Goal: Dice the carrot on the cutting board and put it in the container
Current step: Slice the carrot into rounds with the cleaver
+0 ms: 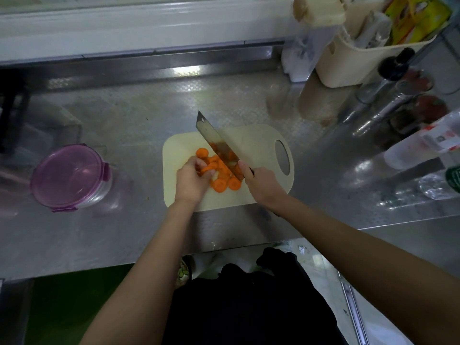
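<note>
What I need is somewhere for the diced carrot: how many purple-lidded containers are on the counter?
1. The purple-lidded container stands on the counter left of the cutting board, lid on. Things crowded at the right could hide others.

Two bare forearms (154,245) lead back from the fingers (242,168); far behind those, a black garment (249,310) covers the body.
</note>
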